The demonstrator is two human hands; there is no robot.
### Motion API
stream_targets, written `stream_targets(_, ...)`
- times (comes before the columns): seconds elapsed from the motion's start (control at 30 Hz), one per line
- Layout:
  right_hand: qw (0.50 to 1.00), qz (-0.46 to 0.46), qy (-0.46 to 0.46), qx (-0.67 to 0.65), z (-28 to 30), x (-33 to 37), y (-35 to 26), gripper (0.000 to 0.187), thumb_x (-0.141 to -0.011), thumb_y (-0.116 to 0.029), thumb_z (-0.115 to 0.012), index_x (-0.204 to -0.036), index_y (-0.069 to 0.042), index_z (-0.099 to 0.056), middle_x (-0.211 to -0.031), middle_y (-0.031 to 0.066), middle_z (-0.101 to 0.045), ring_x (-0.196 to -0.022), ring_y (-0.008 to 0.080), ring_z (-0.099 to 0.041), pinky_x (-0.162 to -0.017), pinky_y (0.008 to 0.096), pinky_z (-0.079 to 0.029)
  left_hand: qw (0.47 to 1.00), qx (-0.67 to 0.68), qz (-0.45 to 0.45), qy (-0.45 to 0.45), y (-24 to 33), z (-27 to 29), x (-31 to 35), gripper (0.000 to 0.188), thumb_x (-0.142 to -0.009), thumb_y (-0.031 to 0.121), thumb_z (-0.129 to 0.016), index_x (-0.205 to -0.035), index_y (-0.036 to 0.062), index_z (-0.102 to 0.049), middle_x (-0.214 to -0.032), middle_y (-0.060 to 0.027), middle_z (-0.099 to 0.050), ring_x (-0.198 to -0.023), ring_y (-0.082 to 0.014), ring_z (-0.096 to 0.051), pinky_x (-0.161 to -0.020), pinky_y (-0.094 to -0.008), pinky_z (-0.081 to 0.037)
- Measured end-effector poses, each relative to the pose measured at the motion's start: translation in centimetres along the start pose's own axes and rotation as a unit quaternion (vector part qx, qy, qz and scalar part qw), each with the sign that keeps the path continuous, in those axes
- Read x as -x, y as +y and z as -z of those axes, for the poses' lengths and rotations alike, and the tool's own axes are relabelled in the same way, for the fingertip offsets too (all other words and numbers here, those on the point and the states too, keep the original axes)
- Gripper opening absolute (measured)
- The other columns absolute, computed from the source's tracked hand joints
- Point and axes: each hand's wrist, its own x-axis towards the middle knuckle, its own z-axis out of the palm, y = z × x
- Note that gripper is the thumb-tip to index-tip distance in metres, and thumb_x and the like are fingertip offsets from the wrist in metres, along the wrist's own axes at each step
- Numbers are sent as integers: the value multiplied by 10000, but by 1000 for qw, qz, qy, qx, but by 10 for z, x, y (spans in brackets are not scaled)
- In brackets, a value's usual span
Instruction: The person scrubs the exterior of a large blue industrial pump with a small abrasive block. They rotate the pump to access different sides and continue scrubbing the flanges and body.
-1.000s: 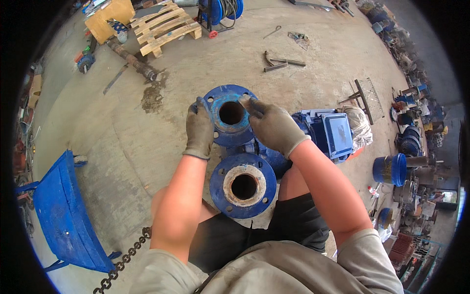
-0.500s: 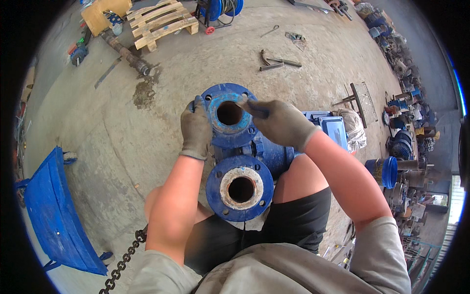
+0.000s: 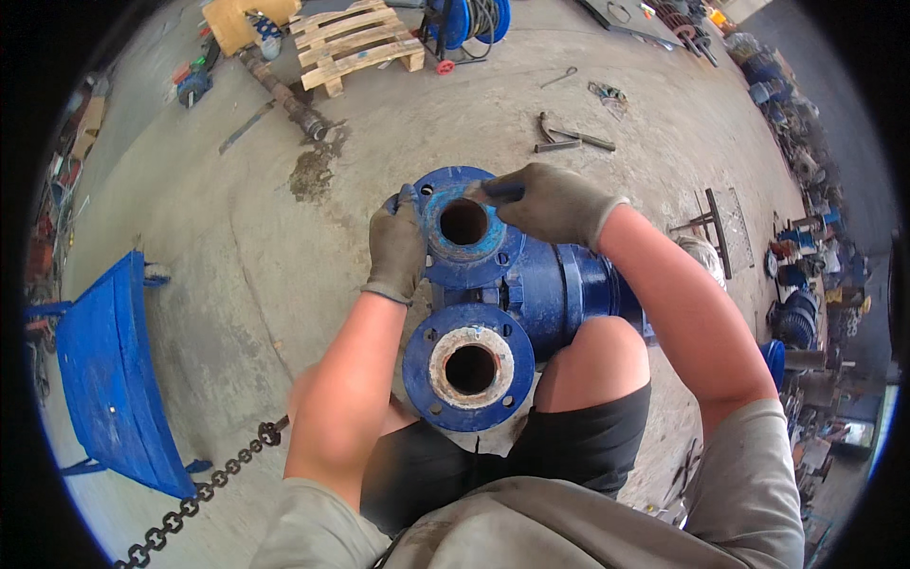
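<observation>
Between my knees stands a blue pump-like casting [image 3: 545, 289] with two round bolted flanges facing up. The far flange [image 3: 462, 266] has a worn light-blue sealing face around a dark bore. The near flange [image 3: 417, 384] has a whitish, crusted face round its rusty bore. My left hand [image 3: 396, 242], in a grey-brown glove with blue fingertips, is closed on the left rim of the far flange. My gloved right hand [image 3: 557, 204] is pinched closed at that flange's upper right, fingertips at the sealing face. Whatever its fingers hold is too small to make out.
A blue metal cart-like piece [image 3: 118, 375] stands at left, with a heavy chain [image 3: 204, 493] nearby. Farther off lie a wooden pallet [image 3: 355, 43], a cable reel [image 3: 469, 19], a long shaft [image 3: 284, 100] and metal bars [image 3: 578, 140]. Machine parts [image 3: 796, 318] line the right side.
The whole view has shifted, so the floor items appear farther right and more of the blue body shows. Both hands stay at the far flange; the right fingers have hardly moved along its face.
</observation>
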Motion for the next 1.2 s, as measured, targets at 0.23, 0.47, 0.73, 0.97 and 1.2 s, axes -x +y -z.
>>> stream_targets(0.23,989,133,63,13,5,-17,4,458,-1015,-394,-663,-1371,-138,-794,-1255,254,-791,-1153,422,-768,-1040,463,-589,998,-50,-47,13,4,1,1,447,-1181,400,-557,-1016,27,-738,-815,-25,-683,-685,-150,-617,-600,-338,-527)
stream_targets(0.47,981,172,33,82,14,-29,22,538,-1027,-480,-735,-1455,-153,-754,-1238,222,-814,-1048,296,-791,-1006,408,-600,1000,-13,-26,12,-5,3,-2,455,-1177,367,-562,-1011,-19,-737,-811,-79,-716,-725,-185,-627,-674,-381,-525)
stream_targets(0.73,992,107,14,61,16,-37,19,537,-1009,-484,-721,-1459,-192,-758,-1330,205,-791,-1179,342,-784,-1067,417,-593,998,-34,-40,26,-8,1,-5,457,-1175,412,-567,-920,67,-726,-749,-7,-656,-640,-144,-596,-554,-338,-488)
stream_targets(0.97,964,208,164,-37,-24,-17,16,619,-941,-327,-755,-1540,-191,-676,-1354,200,-775,-1227,379,-753,-1072,423,-593,996,-57,-33,52,-5,2,-4,469,-1182,364,-550,-1083,-46,-755,-909,-140,-774,-830,-221,-701,-776,-376,-575)
stream_targets(1.2,936,328,119,46,-17,36,0,644,-913,-313,-802,-1540,-239,-673,-1244,178,-807,-1141,363,-773,-1026,455,-611,954,19,-294,49,65,3,30,521,-1179,461,-563,-1153,-11,-782,-919,-108,-794,-843,-175,-734,-793,-322,-573)
